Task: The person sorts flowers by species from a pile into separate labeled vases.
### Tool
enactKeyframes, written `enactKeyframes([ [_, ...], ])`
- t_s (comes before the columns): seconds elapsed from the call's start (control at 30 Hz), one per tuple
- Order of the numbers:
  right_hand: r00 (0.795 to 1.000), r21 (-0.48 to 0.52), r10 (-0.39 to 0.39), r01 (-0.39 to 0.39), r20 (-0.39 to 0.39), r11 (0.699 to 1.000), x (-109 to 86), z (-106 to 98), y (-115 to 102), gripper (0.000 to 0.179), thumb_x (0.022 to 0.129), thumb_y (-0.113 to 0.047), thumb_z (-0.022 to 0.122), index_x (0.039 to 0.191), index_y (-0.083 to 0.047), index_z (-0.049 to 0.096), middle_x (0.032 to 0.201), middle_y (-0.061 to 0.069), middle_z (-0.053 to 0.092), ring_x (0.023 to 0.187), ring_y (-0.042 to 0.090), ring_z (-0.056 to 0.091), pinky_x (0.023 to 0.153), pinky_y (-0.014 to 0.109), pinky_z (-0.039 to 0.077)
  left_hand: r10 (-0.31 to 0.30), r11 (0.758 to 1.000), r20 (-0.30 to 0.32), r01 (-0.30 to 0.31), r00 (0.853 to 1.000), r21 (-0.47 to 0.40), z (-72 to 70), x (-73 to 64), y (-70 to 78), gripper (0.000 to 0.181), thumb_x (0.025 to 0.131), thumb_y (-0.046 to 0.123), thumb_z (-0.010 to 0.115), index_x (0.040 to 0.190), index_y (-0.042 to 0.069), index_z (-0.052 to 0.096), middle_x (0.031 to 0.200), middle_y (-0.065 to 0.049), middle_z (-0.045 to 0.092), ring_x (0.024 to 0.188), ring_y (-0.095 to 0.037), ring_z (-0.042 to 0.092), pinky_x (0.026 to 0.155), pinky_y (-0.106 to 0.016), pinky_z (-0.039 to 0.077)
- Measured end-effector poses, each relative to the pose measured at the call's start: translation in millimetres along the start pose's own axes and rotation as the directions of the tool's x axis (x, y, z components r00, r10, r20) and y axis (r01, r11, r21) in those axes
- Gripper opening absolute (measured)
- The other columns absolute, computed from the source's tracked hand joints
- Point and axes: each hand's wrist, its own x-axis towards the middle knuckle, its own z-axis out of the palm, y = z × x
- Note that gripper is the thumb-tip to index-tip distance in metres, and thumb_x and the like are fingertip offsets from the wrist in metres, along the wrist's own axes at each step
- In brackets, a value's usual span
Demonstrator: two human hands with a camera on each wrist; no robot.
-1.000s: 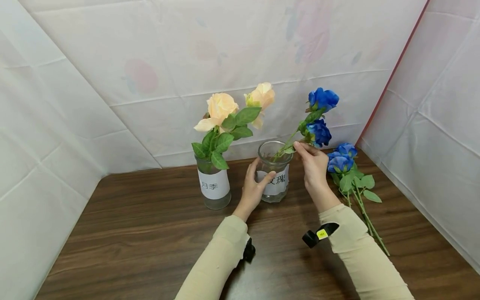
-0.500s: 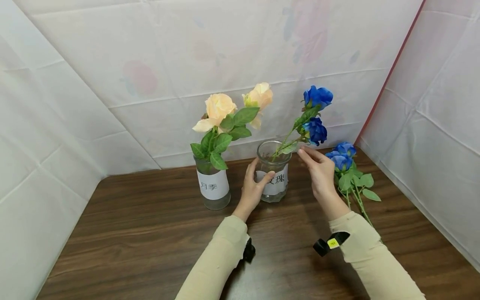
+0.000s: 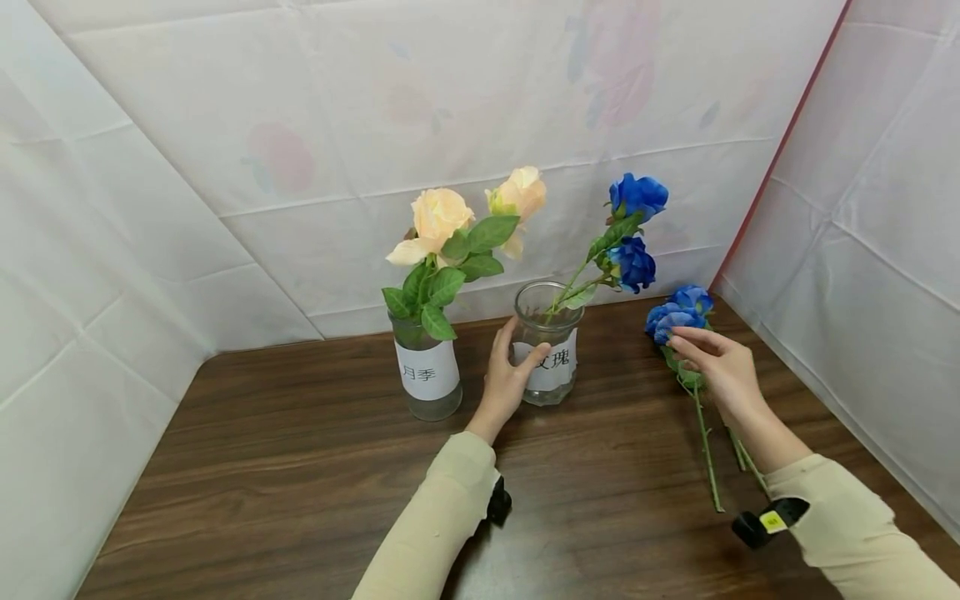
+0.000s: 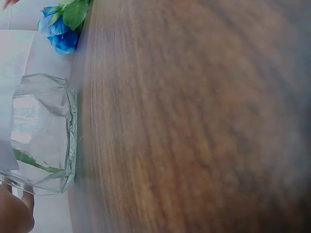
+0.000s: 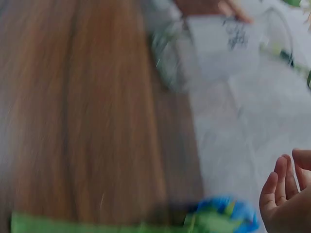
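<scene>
My left hand [image 3: 508, 379] grips the glass vase [image 3: 557, 383] from its left side, fingers behind and thumb across the white label. Two blue roses [image 3: 637, 197] lean to the right out of this vase. In the left wrist view the faceted base of the vase [image 4: 46, 131] shows a green stem end inside. My right hand [image 3: 723, 371] hovers over the blue roses lying on the table [image 3: 675, 318], its fingertips overlapping a bloom. The right wrist view shows that hand's fingers [image 5: 280, 182] loosely bent with nothing between them, above a blue rose [image 5: 228, 213].
A second labelled glass vase [image 3: 426, 375] with peach-coloured roses [image 3: 442, 215] stands left of the left hand. White cloth walls [image 3: 360, 133] enclose the back and sides of the wooden table [image 3: 300, 467].
My right hand has let go of the blue rose in the vase and moved right and toward me, over the lying roses. The left hand stays on the vase.
</scene>
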Motion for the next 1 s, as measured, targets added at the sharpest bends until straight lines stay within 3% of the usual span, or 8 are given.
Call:
enactKeyframes([
  [0.17, 1.000, -0.239, 0.024, -0.026, -0.012, 0.971, 5.9, -32, 19, 0.054, 0.096, -0.035, 0.066, 0.135, 0.001, 0.058, 0.090, -0.030, 0.062, 0.081, -0.004, 0.063, 0.070, 0.019, 0.052, 0.002, 1.000, 0.000, -0.002, 1.000, 0.004, 0.0, 0.3, -0.6, 0.085, 0.089, 0.062, 0.063, 0.157, 0.024, 0.029, 0.155, 0.001, 0.033, 0.145, -0.024, 0.027, 0.115, -0.050, 0.025],
  [0.37, 0.995, -0.314, 0.102, -0.095, 0.005, 0.945, 9.7, -56, 37, 0.061, 0.098, -0.038, 0.063, 0.138, 0.006, 0.051, 0.092, -0.029, 0.057, 0.082, -0.007, 0.059, 0.072, 0.021, 0.053, -0.002, 1.000, 0.000, 0.002, 1.000, 0.003, 0.1, 0.2, -0.6, 0.085, 0.089, 0.061, 0.064, 0.156, 0.025, 0.029, 0.156, 0.001, 0.033, 0.146, -0.024, 0.026, 0.115, -0.051, 0.024],
  [0.5, 0.992, -0.363, 0.124, -0.113, 0.008, 0.925, 12.0, -61, 47, 0.059, 0.098, -0.037, 0.062, 0.138, 0.007, 0.052, 0.112, -0.006, 0.062, 0.081, -0.005, 0.059, 0.073, 0.026, 0.053, -0.003, 1.000, -0.001, 0.003, 1.000, 0.001, 0.3, -0.1, -0.5, 0.085, 0.088, 0.061, 0.064, 0.156, 0.025, 0.029, 0.156, 0.001, 0.032, 0.146, -0.023, 0.026, 0.115, -0.049, 0.025],
  [0.63, 0.989, -0.410, 0.147, -0.123, 0.026, 0.904, 16.9, -61, 54, 0.058, 0.099, -0.035, 0.061, 0.138, 0.007, 0.053, 0.136, 0.025, 0.052, 0.080, -0.005, 0.057, 0.073, 0.028, 0.054, -0.005, 1.000, -0.004, 0.005, 1.000, 0.000, -0.5, -0.3, -0.7, 0.085, 0.088, 0.062, 0.064, 0.157, 0.024, 0.029, 0.157, 0.000, 0.031, 0.146, -0.024, 0.026, 0.115, -0.049, 0.025],
  [0.7, 0.986, -0.425, 0.159, -0.126, 0.041, 0.896, 19.7, -62, 58, 0.058, 0.099, -0.036, 0.060, 0.138, 0.007, 0.053, 0.137, 0.029, 0.051, 0.079, -0.006, 0.056, 0.072, 0.028, 0.054, -0.009, 1.000, -0.003, 0.009, 1.000, 0.000, -0.6, -0.6, -0.7, 0.085, 0.088, 0.062, 0.064, 0.157, 0.025, 0.029, 0.157, 0.000, 0.031, 0.146, -0.024, 0.025, 0.115, -0.051, 0.024],
  [1.0, 0.992, -0.425, 0.126, -0.111, 0.008, 0.898, 27.3, -54, 59, 0.052, 0.099, -0.033, 0.062, 0.132, 0.007, 0.058, 0.115, 0.012, 0.065, 0.076, -0.002, 0.058, 0.067, 0.027, 0.054, -0.008, 1.000, 0.003, 0.008, 1.000, -0.012, -0.2, -1.2, 1.0, 0.084, 0.089, 0.060, 0.064, 0.157, 0.025, 0.029, 0.157, 0.000, 0.031, 0.146, -0.024, 0.025, 0.115, -0.050, 0.024],
])
